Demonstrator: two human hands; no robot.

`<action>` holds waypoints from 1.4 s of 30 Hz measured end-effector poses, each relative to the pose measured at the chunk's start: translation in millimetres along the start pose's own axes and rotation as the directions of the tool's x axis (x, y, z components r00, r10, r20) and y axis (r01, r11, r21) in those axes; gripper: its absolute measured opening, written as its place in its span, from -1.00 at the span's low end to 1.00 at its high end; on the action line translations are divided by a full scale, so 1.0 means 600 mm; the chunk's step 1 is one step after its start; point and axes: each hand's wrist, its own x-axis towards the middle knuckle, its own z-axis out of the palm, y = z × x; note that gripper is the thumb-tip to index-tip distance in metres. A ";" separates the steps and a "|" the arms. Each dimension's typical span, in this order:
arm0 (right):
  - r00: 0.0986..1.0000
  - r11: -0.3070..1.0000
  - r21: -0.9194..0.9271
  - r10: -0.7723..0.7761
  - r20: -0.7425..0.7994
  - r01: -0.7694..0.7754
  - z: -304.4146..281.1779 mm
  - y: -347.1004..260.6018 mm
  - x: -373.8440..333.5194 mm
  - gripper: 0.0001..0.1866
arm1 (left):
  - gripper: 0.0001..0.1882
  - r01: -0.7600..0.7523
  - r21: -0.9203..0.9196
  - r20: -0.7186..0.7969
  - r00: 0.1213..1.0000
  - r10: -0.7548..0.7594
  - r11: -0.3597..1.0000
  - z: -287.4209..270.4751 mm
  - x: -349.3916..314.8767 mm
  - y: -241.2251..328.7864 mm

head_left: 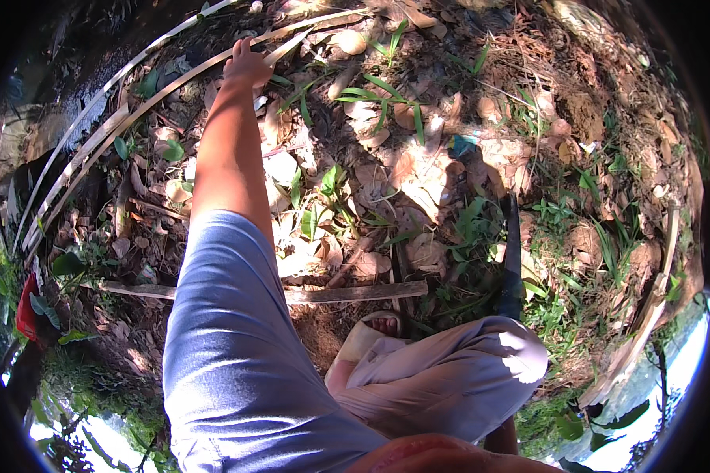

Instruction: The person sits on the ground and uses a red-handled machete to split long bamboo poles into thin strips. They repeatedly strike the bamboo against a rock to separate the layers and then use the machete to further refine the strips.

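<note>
Left hand [248,69], upper left: fingers over a long pale wooden strip [199,72]; whether gripping, cannot tell. Right hand: out of sight. Surroundings: dry leaves [426,185], centre; flat stick [355,294], mid-frame, partly covered by blue-grey sleeve [229,315]; dark blade [513,252], right of centre, lower end behind trousered knee [489,355].

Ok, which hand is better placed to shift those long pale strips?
Probably your left hand: its arm is stretched out and it is at the long pale strips, while your right hand is out of sight.
</note>
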 end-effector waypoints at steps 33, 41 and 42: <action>0.996 0.998 -0.012 -0.069 -0.062 0.069 0.041 0.009 0.049 -0.30 | -0.50 -0.259 0.183 -0.365 0.878 0.310 0.949 0.118 -0.411 -0.036; 0.989 0.998 0.001 -0.061 -0.137 0.061 0.043 -0.004 0.005 -0.27 | -0.37 -0.214 0.209 -0.430 0.856 0.287 0.954 0.069 -0.558 -0.037; 0.987 0.998 0.004 -0.058 -0.149 0.059 0.044 -0.006 -0.001 -0.27 | -0.38 -0.215 0.209 -0.405 0.869 0.285 0.954 0.042 -0.581 -0.030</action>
